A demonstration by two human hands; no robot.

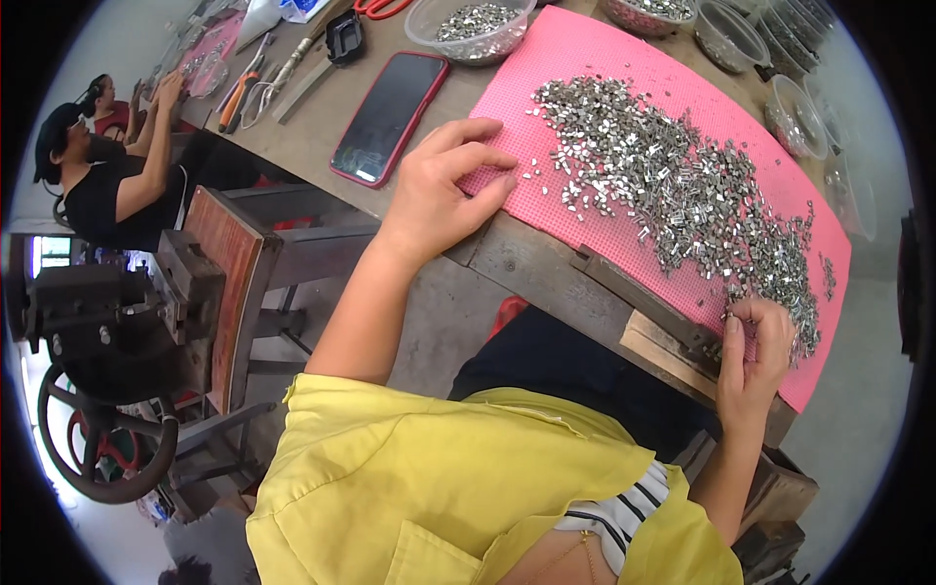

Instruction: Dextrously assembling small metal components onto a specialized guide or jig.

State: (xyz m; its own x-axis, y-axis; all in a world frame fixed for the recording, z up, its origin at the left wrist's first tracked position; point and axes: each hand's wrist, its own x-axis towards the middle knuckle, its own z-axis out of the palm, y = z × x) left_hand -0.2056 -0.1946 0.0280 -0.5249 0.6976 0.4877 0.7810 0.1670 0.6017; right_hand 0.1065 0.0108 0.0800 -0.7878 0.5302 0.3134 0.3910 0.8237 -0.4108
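A wide heap of small shiny metal pieces (673,185) is spread across a pink textured mat (526,88) on the bench. At the mat's left edge rests my left hand (444,180), its fingers loosely bent and apart, holding nothing I can see. A few loose pieces lie just right of its fingertips. My right hand (759,356) is at the near right end of the heap. Its fingers curl down among the pieces, with thumb and forefinger close together; what lies between them is hidden.
A phone (390,117) in a red case lies left of the mat. Plastic bowls (468,34) of metal pieces stand behind; more tubs (795,117) line the right. Pliers (239,97) and red-handled scissors (382,8) lie farther left. A machine handwheel (107,434) and two people are at left.
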